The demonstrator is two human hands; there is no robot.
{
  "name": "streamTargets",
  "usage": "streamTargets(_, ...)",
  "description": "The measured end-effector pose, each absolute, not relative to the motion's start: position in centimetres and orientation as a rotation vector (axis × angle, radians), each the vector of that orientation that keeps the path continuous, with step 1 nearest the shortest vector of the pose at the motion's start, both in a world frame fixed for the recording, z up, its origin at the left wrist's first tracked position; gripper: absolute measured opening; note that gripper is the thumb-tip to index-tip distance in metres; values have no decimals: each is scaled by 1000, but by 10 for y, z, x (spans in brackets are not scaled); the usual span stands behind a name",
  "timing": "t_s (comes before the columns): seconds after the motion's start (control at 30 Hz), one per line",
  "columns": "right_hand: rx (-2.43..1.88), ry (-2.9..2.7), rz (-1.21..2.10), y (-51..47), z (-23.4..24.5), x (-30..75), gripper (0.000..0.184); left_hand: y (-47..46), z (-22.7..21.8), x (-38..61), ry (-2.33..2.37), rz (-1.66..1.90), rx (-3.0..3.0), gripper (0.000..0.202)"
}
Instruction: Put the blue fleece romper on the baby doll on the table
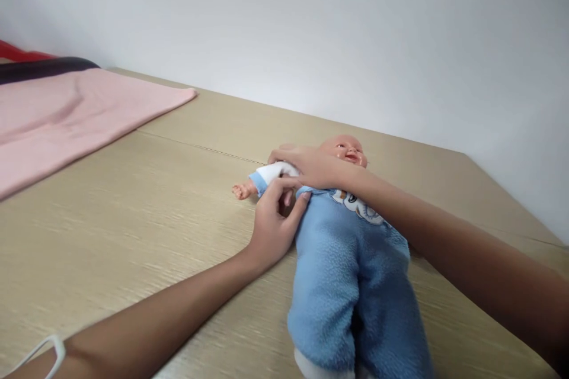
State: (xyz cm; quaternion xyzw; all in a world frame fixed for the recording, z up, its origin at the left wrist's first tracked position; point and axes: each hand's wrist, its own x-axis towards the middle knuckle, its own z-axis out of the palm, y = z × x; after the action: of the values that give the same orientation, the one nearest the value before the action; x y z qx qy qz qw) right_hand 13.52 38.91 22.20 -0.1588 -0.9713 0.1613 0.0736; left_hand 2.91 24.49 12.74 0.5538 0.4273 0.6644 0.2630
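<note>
A baby doll (351, 151) lies on its back on the table, its head away from me. It wears fuzzy blue overalls (329, 249) with an animal patch on the chest, over a white top with a blue cuff (258, 182). My left hand (275, 219) is at the doll's side under its arm, fingers and thumb curled on the edge of the overalls. Reaching across the chest, my right hand (306, 164) has its fingers bent over the white sleeve (271, 173) near the shoulder. The doll's other arm is hidden behind my right forearm.
A pink cloth (89, 112) lies flat at the left of the wooden table (133, 219). Behind it are a dark rolled edge (53, 66) and something red (22, 53). A white wall (288, 29) stands along the table's far side.
</note>
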Motion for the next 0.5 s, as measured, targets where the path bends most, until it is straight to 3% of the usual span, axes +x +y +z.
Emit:
streamTargets(0.3,-715,-2375,1201,398,219,181,33,239,123,26,1155,2054,1787,10)
streamTargets(0.4,-657,-2376,1191,399,217,187,37,243,119,23,1117,2112,1768,12)
streamTargets(0.5,-584,-2419,973,389,219,188,43,249,114,22,954,2128,1740,12)
